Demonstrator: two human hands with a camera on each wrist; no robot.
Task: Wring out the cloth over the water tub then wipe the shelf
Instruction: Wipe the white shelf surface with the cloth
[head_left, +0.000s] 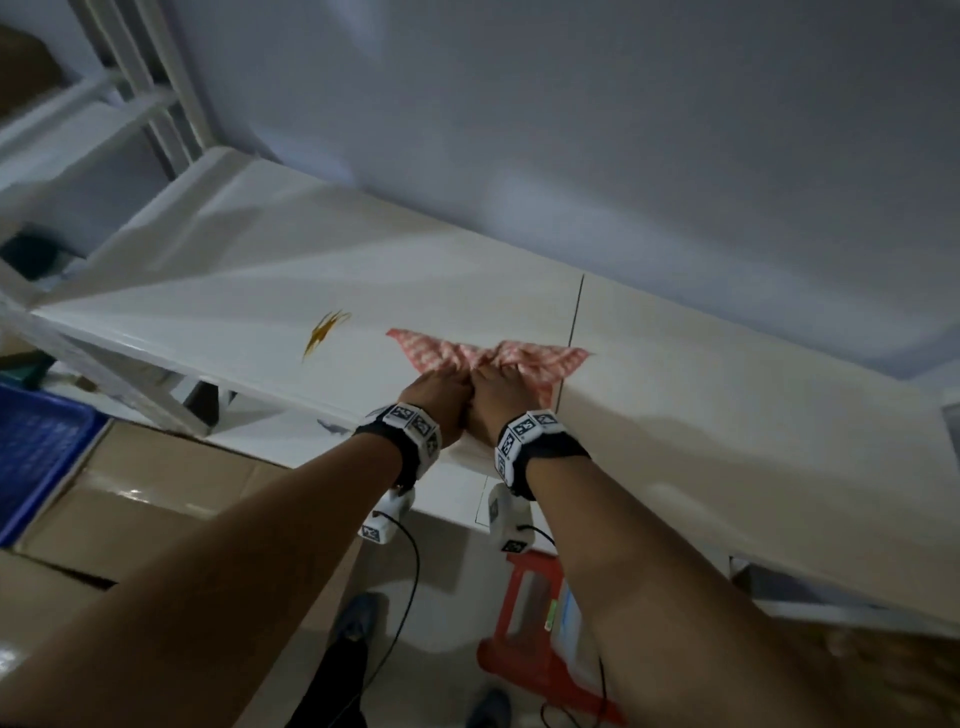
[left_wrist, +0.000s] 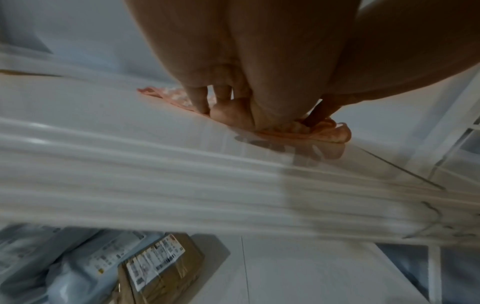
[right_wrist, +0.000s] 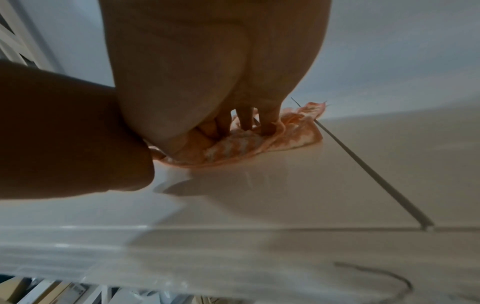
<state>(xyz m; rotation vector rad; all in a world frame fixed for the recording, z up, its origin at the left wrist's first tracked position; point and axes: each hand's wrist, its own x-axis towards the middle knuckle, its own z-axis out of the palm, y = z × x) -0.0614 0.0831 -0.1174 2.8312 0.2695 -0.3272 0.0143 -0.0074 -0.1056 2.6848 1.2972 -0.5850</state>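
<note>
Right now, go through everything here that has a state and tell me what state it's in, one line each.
cloth: spread and bunched on the shelf, pressed under both hands
left hand: fingers pressing down on the cloth
right hand: fingers pressing down on the cloth, beside the left hand
shelf: glossy, with a yellow-brown smear left of the cloth, not yet wiped
cardboard box: closed, below the shelf

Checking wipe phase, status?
Left hand and right hand side by side, fingers pressing cloth onto shelf. Yellow-brown stain left of cloth, unwiped. Nothing blocking.
</note>
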